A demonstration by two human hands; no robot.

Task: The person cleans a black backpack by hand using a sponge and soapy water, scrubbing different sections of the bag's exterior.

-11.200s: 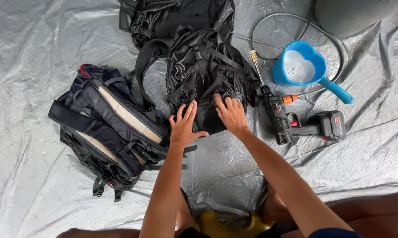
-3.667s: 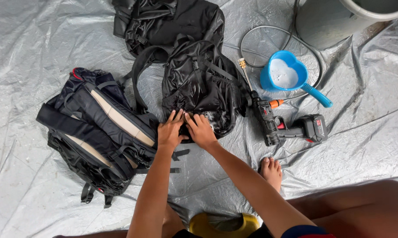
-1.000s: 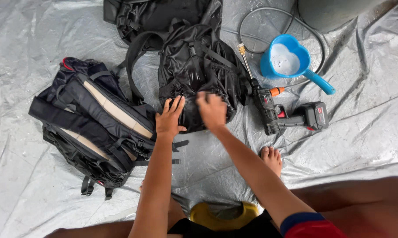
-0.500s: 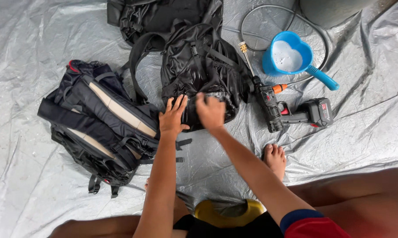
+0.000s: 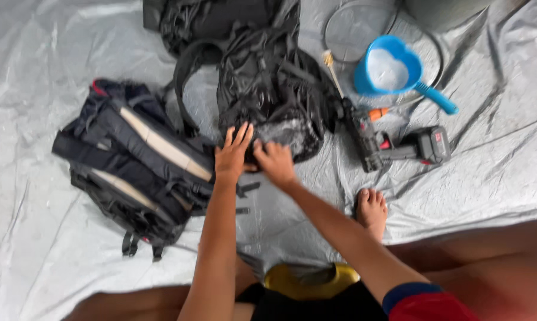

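Black backpack lies flat on the grey plastic sheet, roughly centre of the spread, straps splayed out toward its far end. A wet or soapy patch shows on its near end, which probably explains the flat lay: the fabric is spread so the surface can be worked by hand.

Left hand rests on the near left corner of the black backpack, fingers extended and slightly fanned, palm down; it holds nothing and appears to press the fabric steady. Right hand sits just beside it on the same near edge, fingers curled in over the fabric. Cannot tell whether it pinches cloth or only rubs; the frame is blurred there.

Left of the black backpack, touching its near corner, lies a second backpack, navy with pale stripes, tilted diagonally. Right of the black backpack, close against its side, a black cordless spray tool lies on the sheet. Beyond that, a blue heart-shaped scoop holds white foam or powder, with a hose loop coiled behind it. A bare foot rests on the sheet, nearer the person than the tool.
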